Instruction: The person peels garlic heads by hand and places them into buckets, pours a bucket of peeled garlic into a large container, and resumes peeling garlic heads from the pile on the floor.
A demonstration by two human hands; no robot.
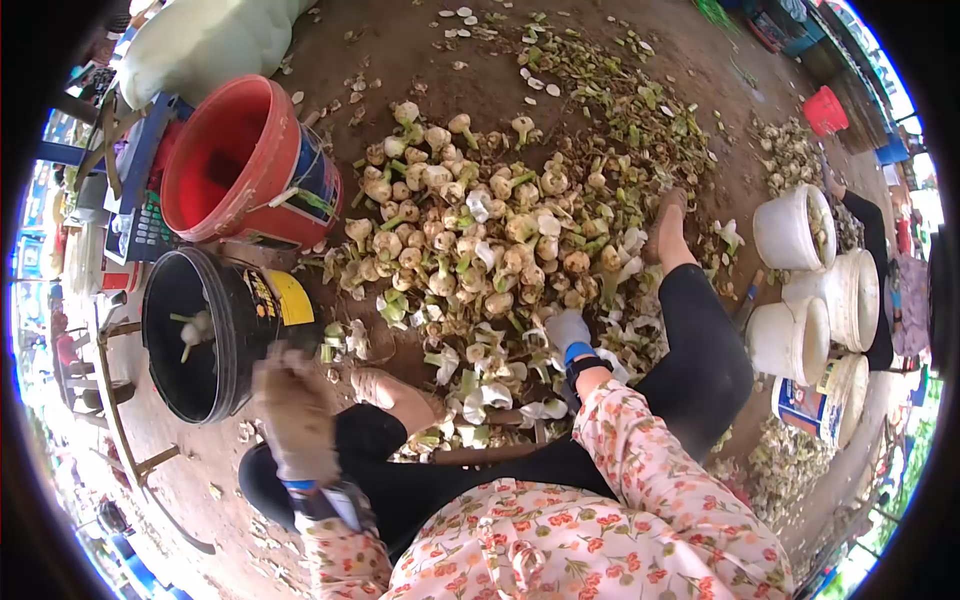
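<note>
My left hand (295,405), in a pale glove, is smeared by motion beside the black bucket (230,370); its fingers cannot be made out. Inside that bucket lie a few white garlic bulbs (198,328) with trimmed stems. My right hand (568,328), also gloved and with a blue band at the wrist, is low at the near side of a large heap of garlic bulbs (480,220). Its fingers are not clear enough to show whether anything is held. Loose white skins (490,395) lie around it, between my legs.
A big red bucket (270,200) stands behind the black one, near a blue crate (150,190). On the right are several white buckets (790,340) beside another person's dark-clad leg (870,230). Green trimmings (650,110) cover the ground beyond the heap. A full pale sack (205,45) sits far left.
</note>
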